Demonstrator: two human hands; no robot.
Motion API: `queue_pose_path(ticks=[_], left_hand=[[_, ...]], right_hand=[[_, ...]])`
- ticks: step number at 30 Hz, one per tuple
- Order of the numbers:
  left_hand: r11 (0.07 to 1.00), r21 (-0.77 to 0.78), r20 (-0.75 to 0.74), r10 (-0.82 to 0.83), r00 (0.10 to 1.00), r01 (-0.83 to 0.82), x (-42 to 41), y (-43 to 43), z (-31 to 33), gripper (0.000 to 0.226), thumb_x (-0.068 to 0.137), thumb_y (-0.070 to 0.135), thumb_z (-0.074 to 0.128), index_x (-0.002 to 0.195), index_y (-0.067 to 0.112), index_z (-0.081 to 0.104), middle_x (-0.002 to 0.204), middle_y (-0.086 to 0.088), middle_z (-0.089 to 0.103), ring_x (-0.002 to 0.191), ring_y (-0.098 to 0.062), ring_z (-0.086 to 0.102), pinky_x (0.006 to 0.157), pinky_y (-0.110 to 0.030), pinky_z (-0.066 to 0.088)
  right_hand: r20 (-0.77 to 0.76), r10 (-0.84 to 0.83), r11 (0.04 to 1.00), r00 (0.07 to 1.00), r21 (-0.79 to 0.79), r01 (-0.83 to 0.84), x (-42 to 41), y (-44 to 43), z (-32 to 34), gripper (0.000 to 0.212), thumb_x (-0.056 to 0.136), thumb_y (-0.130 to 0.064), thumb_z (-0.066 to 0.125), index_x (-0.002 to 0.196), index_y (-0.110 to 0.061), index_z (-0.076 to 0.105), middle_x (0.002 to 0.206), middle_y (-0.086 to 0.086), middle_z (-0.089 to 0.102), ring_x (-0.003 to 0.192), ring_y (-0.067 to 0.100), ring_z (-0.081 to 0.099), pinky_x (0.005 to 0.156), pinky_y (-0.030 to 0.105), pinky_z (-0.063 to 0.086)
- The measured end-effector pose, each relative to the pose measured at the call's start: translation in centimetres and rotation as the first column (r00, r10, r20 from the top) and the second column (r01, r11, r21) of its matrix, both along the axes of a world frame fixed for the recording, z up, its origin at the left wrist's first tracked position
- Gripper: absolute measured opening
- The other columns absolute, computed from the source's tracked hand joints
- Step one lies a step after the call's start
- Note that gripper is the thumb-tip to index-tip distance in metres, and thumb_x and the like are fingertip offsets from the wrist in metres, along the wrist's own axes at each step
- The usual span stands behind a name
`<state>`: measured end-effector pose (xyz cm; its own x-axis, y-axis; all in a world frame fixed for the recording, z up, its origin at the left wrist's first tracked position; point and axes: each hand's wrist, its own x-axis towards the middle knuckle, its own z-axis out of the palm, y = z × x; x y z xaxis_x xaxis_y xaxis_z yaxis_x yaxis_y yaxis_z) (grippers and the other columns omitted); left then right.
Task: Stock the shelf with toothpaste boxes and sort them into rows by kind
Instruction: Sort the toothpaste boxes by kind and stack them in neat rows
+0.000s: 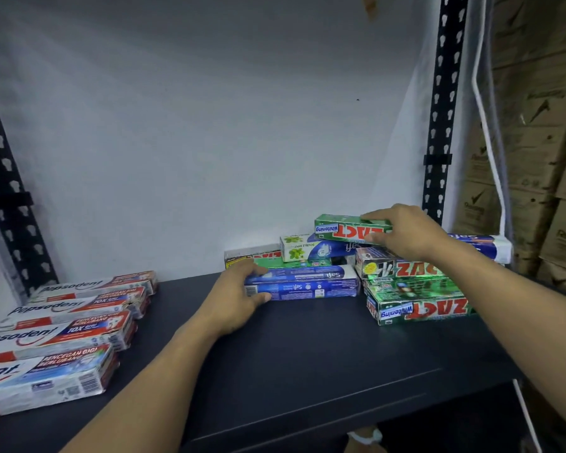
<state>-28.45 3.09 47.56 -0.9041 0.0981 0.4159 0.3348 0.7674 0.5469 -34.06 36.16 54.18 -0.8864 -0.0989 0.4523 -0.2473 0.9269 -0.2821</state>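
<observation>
I see a dark shelf (pixel 307 348) with a white wall behind it. At lower left of the frame, four Pepsodent boxes (pixel 62 325) lie side by side in a row running toward the back. At centre right sits a mixed pile: green Zact boxes (pixel 415 289) stacked at right, and white-and-blue Safi boxes (pixel 311 248) behind them.

My left hand (pixel 239 295) grips the near end of a blue Safi box (pixel 304 284) lying flat on the shelf at centre frame, thumb on the front face and fingers curled over the top. It looks like two blue boxes pressed together, though I cannot tell for sure.

My right hand (pixel 406 233) clasps the top Zact box (pixel 347 227) at its right end, fingers over the top edge and thumb on the front. That box sits at the top of the pile, upside down to my view; I cannot tell whether it is lifted clear.

At the right edge stand brown cartons (pixel 543 158).
</observation>
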Motion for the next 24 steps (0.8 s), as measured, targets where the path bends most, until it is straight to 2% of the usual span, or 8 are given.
queue_pose_path(ticks=[2,5,7,9,12,16,20,24], left_hand=[[1.0,-0.013,-0.008,0.013,1.0,-0.013,0.3,0.2,0.0,0.038,0.086,0.021,0.077,0.12,0.023,0.061,0.123,0.013,0.056,0.112,-0.005,0.05,0.096,-0.019,0.036],[0.998,-0.062,-0.028,-0.007,1.0,0.005,1.1,0.6,0.2,0.03,0.085,0.024,0.077,0.11,0.029,0.061,0.118,0.012,0.061,0.111,-0.011,0.055,0.098,-0.027,0.043],[0.995,-0.083,-0.02,-0.051,0.999,0.049,1.7,1.0,0.5,0.028,0.085,0.022,0.077,0.102,0.032,0.058,0.114,0.009,0.059,0.106,-0.011,0.055,0.093,-0.025,0.043],[0.993,-0.07,-0.018,-0.099,0.995,0.097,2.1,1.3,0.7,0.029,0.085,0.019,0.077,0.101,0.035,0.059,0.115,0.008,0.054,0.108,-0.008,0.052,0.094,-0.022,0.04],[0.984,0.103,-0.092,-0.134,0.987,0.143,2.4,1.4,1.5,0.027,0.088,0.012,0.073,0.099,0.035,0.064,0.115,0.009,0.053,0.111,-0.003,0.052,0.097,-0.018,0.038],[0.917,0.349,-0.158,-0.145,0.977,0.193,2.9,1.3,2.9,0.022,0.09,0.01,0.073,0.092,0.031,0.071,0.114,0.005,0.058,0.097,-0.009,0.061,0.084,-0.02,0.047],[0.829,0.493,-0.141,-0.221,0.965,0.262,3.5,1.2,3.5,0.024,0.089,0.005,0.072,0.087,0.029,0.074,0.116,-0.001,0.062,0.1,-0.022,0.066,0.089,-0.034,0.055],[0.769,0.57,-0.124,-0.268,0.955,0.29,3.8,1.1,3.7,0.022,0.089,0.0,0.07,0.085,0.022,0.072,0.118,-0.01,0.062,0.095,-0.023,0.066,0.087,-0.035,0.053]], right_hand=[[-0.008,-0.023,0.999,1.0,0.043,0.024,0.2,-0.3,0.2,0.048,0.09,-0.049,0.067,0.136,-0.043,0.056,0.133,0.002,0.06,0.118,0.028,0.055,0.098,0.05,0.046],[-0.05,-0.04,0.993,0.998,0.113,0.046,0.5,-0.7,0.1,0.05,0.09,-0.05,0.065,0.137,-0.044,0.053,0.132,0.0,0.056,0.126,0.028,0.048,0.108,0.056,0.031],[-0.097,-0.009,0.991,0.995,0.135,0.022,1.1,-1.2,-0.2,0.051,0.089,-0.051,0.063,0.138,-0.043,0.052,0.136,-0.002,0.052,0.131,0.025,0.042,0.113,0.06,0.021],[-0.141,0.061,0.989,0.988,0.144,-0.04,1.8,-1.8,-0.4,0.051,0.089,-0.052,0.063,0.138,-0.041,0.053,0.137,-0.004,0.052,0.131,0.023,0.041,0.115,0.059,0.02],[-0.154,0.245,0.962,0.957,0.158,-0.22,3.3,-3.0,-0.5,0.05,0.09,-0.052,0.064,0.137,-0.039,0.054,0.136,-0.006,0.054,0.126,0.019,0.047,0.109,0.044,0.035],[-0.062,0.437,0.881,0.897,0.232,-0.413,5.4,-4.8,-0.9,0.055,0.09,-0.05,0.066,0.142,-0.037,0.051,0.139,-0.01,0.054,0.128,0.012,0.046,0.109,0.033,0.037],[0.026,0.498,0.848,0.867,0.192,-0.493,6.4,-6.0,-1.9,0.068,0.091,-0.054,0.064,0.15,-0.044,0.034,0.148,-0.013,0.044,0.136,0.01,0.04,0.112,0.03,0.034],[0.046,0.481,0.874,0.876,0.054,-0.483,6.8,-6.2,-2.4,0.071,0.093,-0.047,0.065,0.152,-0.048,0.026,0.156,-0.014,0.036,0.141,0.01,0.034,0.112,0.025,0.028]])
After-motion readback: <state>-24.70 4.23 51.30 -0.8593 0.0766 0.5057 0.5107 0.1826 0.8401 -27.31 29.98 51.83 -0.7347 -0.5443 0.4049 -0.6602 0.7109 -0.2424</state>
